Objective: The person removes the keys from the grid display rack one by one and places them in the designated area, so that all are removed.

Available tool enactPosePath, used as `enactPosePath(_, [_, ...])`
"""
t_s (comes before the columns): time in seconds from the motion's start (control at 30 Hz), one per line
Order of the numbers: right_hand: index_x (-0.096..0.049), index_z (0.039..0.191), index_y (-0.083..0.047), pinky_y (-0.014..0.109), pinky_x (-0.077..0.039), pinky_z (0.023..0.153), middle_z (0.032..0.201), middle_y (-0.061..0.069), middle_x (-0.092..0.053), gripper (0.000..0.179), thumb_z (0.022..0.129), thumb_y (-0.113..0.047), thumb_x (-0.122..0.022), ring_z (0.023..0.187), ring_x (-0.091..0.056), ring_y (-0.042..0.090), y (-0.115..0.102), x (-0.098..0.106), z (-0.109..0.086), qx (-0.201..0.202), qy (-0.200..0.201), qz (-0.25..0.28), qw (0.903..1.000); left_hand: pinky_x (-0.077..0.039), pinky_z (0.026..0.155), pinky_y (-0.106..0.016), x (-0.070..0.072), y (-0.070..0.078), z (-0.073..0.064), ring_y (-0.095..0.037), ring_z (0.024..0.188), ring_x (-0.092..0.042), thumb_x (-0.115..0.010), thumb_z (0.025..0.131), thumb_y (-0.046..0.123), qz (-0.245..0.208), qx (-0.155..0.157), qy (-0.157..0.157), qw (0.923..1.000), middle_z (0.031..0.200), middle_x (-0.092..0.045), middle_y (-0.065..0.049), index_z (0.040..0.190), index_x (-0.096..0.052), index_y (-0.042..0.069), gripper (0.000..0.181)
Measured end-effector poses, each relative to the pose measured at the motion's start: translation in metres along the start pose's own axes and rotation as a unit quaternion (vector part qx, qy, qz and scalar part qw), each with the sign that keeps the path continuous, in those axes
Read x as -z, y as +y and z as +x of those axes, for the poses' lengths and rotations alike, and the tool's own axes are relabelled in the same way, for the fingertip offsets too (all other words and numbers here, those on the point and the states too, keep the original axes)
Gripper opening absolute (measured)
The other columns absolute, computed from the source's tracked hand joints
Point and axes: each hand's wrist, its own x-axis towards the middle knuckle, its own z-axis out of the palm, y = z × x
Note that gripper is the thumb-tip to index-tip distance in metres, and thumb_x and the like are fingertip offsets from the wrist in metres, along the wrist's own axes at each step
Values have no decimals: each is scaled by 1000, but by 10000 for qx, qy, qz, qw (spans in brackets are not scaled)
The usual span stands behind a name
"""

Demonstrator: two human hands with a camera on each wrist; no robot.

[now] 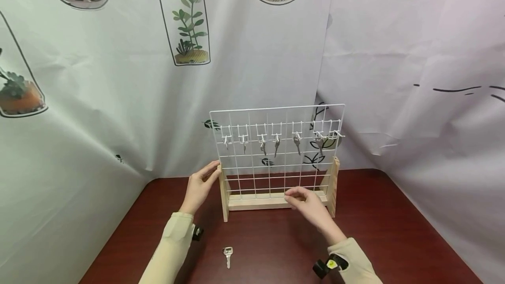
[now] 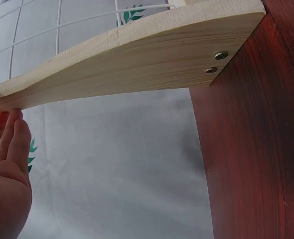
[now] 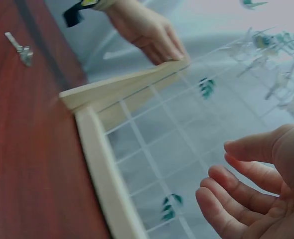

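A white wire grid rack (image 1: 270,167) stands upright in a wooden stand (image 1: 256,205). My left hand (image 1: 198,188) grips the top of the stand's left wooden side (image 2: 127,64), thumb on one face and fingers on the other. In front of the grid's lower part hovers my right hand (image 1: 309,207), its fingers loosely bent with nothing between them, as the right wrist view also shows. Several metal keys, one of them a key (image 1: 297,143) near the right, hang from white hooks (image 1: 262,137) along the grid. A single key (image 1: 228,257) lies on the table before the stand.
The dark red wooden table (image 1: 272,244) bears the stand. Behind it and at both sides hangs a pale curtain (image 1: 268,69) with printed plants. An unloaded white hook (image 1: 336,134) sits at the grid's right end.
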Motion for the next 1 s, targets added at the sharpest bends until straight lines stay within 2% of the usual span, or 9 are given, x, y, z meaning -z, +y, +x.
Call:
enactPosePath(0.13, [-73, 104, -4, 29, -57, 73, 99, 8, -73, 14, 94, -13, -73, 86, -68, 20, -14, 12, 2, 146, 291, 7, 9995, -51, 94, -18, 0, 0, 1, -33, 120, -62, -69, 96, 5, 3, 6, -12, 10000, 134, -62, -22, 129, -66, -4, 34])
enactPosePath(0.23, [-73, 106, -5, 26, -56, 74, 101, 9, -73, 17, 94, -16, -73, 88, -69, 23, -23, 20, 2, 205, 428, 18, 9989, -52, 96, -26, 1, 0, 1, -32, 120, -62, -69, 96, 6, 35, 16, -9, 10000, 134, -62, -21, 129, -66, -5, 35])
enactPosePath(0.4, [-74, 110, -7, 23, -52, 77, 100, 7, -74, 20, 95, -22, -73, 87, -67, 13, -34, 33, 0, 374, 803, -282, 9957, -52, 98, -40, 1, 0, 1, -32, 119, -63, -69, 96, 6, 77, -13, -3, 10000, 134, -62, -21, 128, -66, -5, 35])
enactPosePath(0.5, [-74, 111, -8, 22, -52, 79, 101, 6, -73, 22, 96, -24, -72, 88, -66, 8, -40, 40, 0, 497, 1029, -352, 9928, -53, 97, -38, 1, 1, 1, -33, 118, -63, -69, 96, 5, 103, -31, 15, 9999, 133, -63, -21, 128, -67, -5, 34])
enactPosePath(0.63, [-73, 114, -7, 20, -54, 77, 104, 9, -74, 24, 97, -24, -71, 89, -67, 9, -45, 47, 0, 600, 1271, -271, 9897, -53, 96, -30, 0, 1, 0, -33, 118, -63, -70, 95, 4, 115, 3, 30, 9999, 132, -63, -20, 127, -68, -3, 33])
enactPosePath(0.77, [-73, 114, -7, 16, -53, 75, 105, 11, -74, 24, 97, -24, -71, 86, -68, 9, -51, 54, 2, 713, 1588, -314, 9842, -53, 96, -29, 0, 1, 0, -31, 118, -63, -70, 95, 4, 147, 26, 36, 9999, 132, -63, -20, 127, -68, -1, 33])
enactPosePath(0.87, [-73, 115, -6, 14, -53, 77, 109, 12, -73, 25, 97, -23, -71, 87, -68, 4, -55, 61, 5, 802, 1771, -154, 9808, -53, 96, -26, -1, 1, -1, -31, 118, -64, -70, 95, 4, 168, -7, 62, 9998, 132, -63, -21, 126, -69, -1, 32])
enactPosePath(1.0, [-71, 117, -4, 14, -53, 81, 114, 14, -72, 27, 97, -23, -71, 92, -67, 0, -61, 69, 11, 953, 1948, 70, 9762, -51, 95, -18, -2, -22, 2, -32, 119, -63, -71, 95, 9, 69, -42, 92, 9999, 133, -63, -18, 128, -69, 0, 34])
